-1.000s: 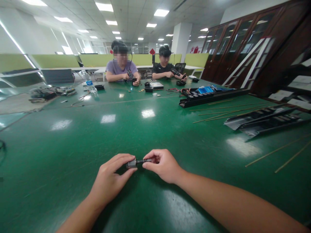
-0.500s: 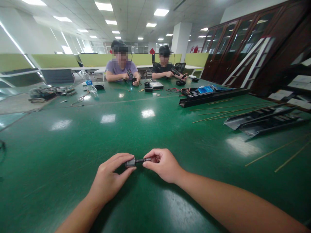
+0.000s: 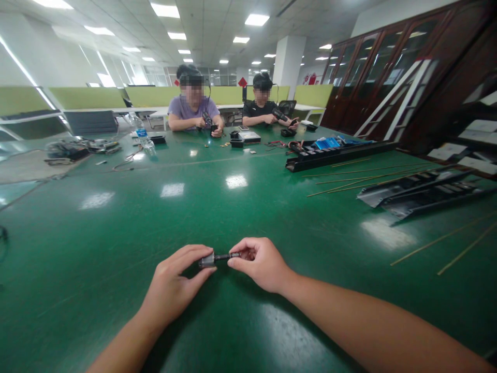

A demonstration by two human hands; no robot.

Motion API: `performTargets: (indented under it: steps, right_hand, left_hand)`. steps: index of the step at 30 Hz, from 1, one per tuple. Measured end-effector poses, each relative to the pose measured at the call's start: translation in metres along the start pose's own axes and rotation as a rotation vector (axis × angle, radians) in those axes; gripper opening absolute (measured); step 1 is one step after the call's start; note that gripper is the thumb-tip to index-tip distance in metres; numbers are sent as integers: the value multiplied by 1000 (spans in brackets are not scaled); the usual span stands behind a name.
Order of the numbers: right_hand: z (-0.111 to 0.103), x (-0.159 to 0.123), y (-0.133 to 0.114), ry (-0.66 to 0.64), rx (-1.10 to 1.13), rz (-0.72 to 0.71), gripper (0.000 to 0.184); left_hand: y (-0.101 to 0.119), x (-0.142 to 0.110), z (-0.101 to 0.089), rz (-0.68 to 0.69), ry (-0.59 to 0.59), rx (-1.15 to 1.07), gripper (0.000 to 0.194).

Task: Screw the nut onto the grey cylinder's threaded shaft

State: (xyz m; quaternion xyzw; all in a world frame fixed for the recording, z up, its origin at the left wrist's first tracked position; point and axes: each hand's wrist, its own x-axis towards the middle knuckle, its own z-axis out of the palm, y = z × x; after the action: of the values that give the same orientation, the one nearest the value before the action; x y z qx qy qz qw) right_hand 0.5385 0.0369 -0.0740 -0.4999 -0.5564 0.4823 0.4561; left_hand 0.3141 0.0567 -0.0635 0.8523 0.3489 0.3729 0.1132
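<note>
My left hand (image 3: 176,282) pinches a short grey metal cylinder (image 3: 207,260) between thumb and fingers. From the cylinder's right end a thin dark shaft (image 3: 222,257) runs to my right hand (image 3: 264,265), whose thumb and fingertips are closed on its far end. The cylinder and shaft lie in one line, roughly level, low over the green table (image 3: 194,212). What kind of part it is I cannot make out, and the right fingers partly hide the shaft's end.
Across the table two people (image 3: 193,106) hold dark tools. At the right lie black metal channels (image 3: 423,191), thin yellowish rods (image 3: 361,180) and a long black rail (image 3: 337,155) with blue pieces. A water bottle (image 3: 142,133) and a pile of parts (image 3: 83,147) are at the far left.
</note>
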Motion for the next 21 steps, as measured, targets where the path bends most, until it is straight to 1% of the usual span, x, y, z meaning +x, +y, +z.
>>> performTargets:
  steps: [6,21]
  right_hand:
    - [0,1,2,-5,-3,1,22]
    - [-1,2,2,12,21,11,20]
  left_hand:
    - [0,0,0,-14,-14,-2,27]
    - [-2,1,-2,-3,6,9,27]
